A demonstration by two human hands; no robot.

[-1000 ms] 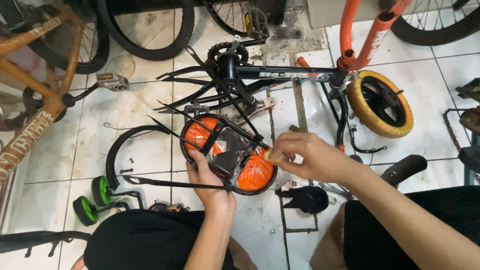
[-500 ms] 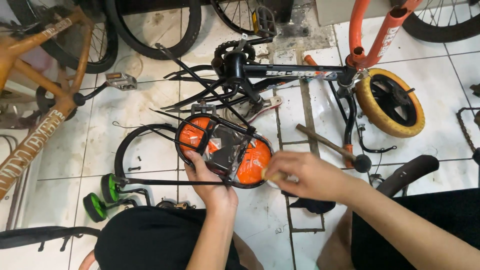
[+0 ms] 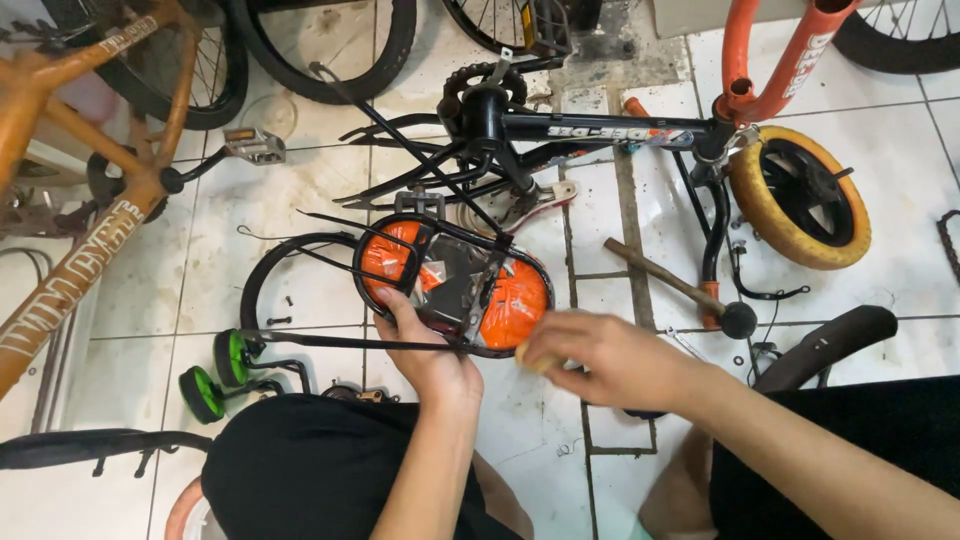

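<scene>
Under the left hand [image 3: 425,350] sits the small orange wheel [image 3: 455,285] in its black tyre, fingers curled over the near rim and holding it flat on the tiled floor [image 3: 300,190]. Just right of that grip, the right hand [image 3: 600,355] pinches something small and pale at the tyre's near right edge; what it is I cannot tell. Both forearms reach forward from the knees. Farther right lies a hammer [image 3: 680,290]; beyond, the black bike frame [image 3: 600,128].

grimy white tiled floor [image 3: 300,190] with dark grout, orange bike frame [image 3: 90,230] at left, hammer [image 3: 680,290] lying on tiles, flat even light
</scene>
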